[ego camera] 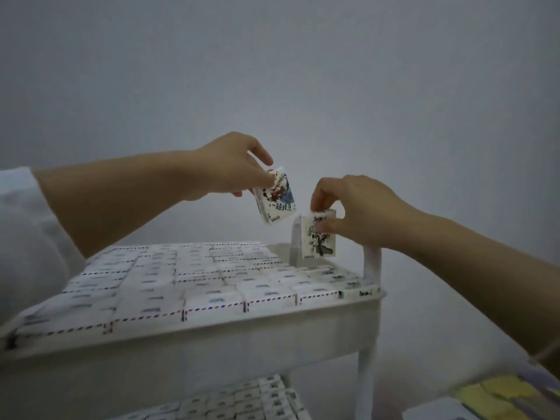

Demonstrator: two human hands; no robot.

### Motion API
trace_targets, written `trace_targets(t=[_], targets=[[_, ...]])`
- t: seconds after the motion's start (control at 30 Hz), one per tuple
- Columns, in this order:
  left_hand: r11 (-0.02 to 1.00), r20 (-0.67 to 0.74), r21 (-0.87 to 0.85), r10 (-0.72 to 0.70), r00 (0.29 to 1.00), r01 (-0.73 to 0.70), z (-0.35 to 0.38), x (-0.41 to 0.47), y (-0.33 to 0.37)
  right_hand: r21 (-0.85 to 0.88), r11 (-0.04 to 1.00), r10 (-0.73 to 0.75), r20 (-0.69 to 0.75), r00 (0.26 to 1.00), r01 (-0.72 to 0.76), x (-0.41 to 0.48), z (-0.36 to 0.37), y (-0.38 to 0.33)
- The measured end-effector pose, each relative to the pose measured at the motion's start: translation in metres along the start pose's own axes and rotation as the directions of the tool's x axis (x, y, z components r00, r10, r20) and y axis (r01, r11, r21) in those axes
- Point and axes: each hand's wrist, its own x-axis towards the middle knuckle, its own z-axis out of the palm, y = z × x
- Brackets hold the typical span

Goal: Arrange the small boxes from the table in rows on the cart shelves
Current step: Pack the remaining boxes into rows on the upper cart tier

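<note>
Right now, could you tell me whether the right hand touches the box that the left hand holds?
Apart. The head view shows bare wall between the right hand and the box in the left hand.

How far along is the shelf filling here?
Done: the top shelf is almost full of rowed boxes, with more rows beneath. In hand: the right hand holds a black-print box over the far-right gap; the left hand holds a blue-print box in the air. Left: seating those two.

Brush characters on the raised box (274, 197) (blurred) cannot be read.
</note>
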Motion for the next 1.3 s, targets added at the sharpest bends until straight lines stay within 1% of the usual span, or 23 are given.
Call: trace_targets(t=[0.07, 0.13, 0.3, 0.4, 0.5, 0.63, 0.73, 0.8, 0.93, 1.03, 1.13, 1.2, 1.27, 1.3], targets=[[0.999, 0.036, 0.041, 0.014, 0.999, -0.015, 0.012, 0.008, 0.0, 0.0, 1.0, -0.02, 0.068, 0.997, 0.02, 0.003, 0.004, 0.001], [0.995, 0.089, 0.077, 0.056, 0.994, -0.063, 0.026, 0.014, 0.001, -0.01, 0.999, -0.051, 0.103, 0.993, 0.052, 0.004, 0.009, -0.001], [0.976, 0.198, 0.163, 0.111, 0.974, -0.145, 0.053, 0.024, -0.004, -0.086, 0.981, -0.163, 0.117, 0.98, 0.173, 0.003, 0.017, -0.005], [0.989, 0.28, 0.089, 0.09, 0.956, -0.119, 0.067, 0.025, -0.013, -0.053, 0.983, -0.165, 0.144, 0.976, 0.174, 0.005, 0.017, -0.003], [0.999, 0.353, -0.006, 0.036, 0.935, -0.037, 0.077, 0.024, -0.021, -0.072, 0.979, -0.176, 0.184, 0.967, 0.191, 0.005, 0.019, -0.002], [1.0, 0.453, 0.003, -0.008, 0.891, 0.007, 0.079, 0.02, -0.025, -0.066, 0.976, -0.184, 0.265, 0.946, 0.209, 0.004, 0.019, -0.004], [0.999, 0.515, 0.032, -0.035, 0.857, 0.022, 0.078, 0.016, -0.027, -0.03, 0.986, -0.144, 0.336, 0.931, 0.164, 0.004, 0.014, -0.006], [0.999, 0.527, 0.041, -0.05, 0.848, 0.033, 0.076, 0.014, -0.028, -0.016, 0.991, -0.116, 0.347, 0.931, 0.129, 0.004, 0.013, -0.007], [0.998, 0.544, 0.022, -0.063, 0.837, 0.061, 0.072, 0.01, -0.027, 0.017, 0.997, -0.08, 0.269, 0.96, 0.078, 0.002, 0.013, -0.009], [0.993, 0.519, 0.108, -0.097, 0.849, 0.048, 0.072, 0.004, -0.022, 0.005, 0.998, -0.056, 0.174, 0.983, 0.056, -0.002, 0.008, -0.009], [0.981, 0.484, 0.194, -0.101, 0.869, 0.006, 0.067, -0.007, -0.014, 0.1, 0.994, -0.042, 0.053, 0.998, 0.037, -0.013, 0.006, -0.016], [0.976, 0.401, 0.218, -0.078, 0.913, -0.012, 0.054, -0.016, -0.008, 0.2, 0.978, -0.051, -0.053, 0.997, 0.06, -0.025, 0.005, -0.029], [0.981, 0.262, 0.192, -0.038, 0.964, -0.013, 0.031, -0.03, -0.002, 0.295, 0.947, -0.087, -0.141, 0.986, 0.126, -0.041, 0.006, -0.049], [0.985, 0.17, 0.174, -0.023, 0.985, -0.007, 0.018, -0.041, 0.001, 0.337, 0.929, -0.103, -0.171, 0.98, 0.156, -0.049, 0.008, -0.062]])
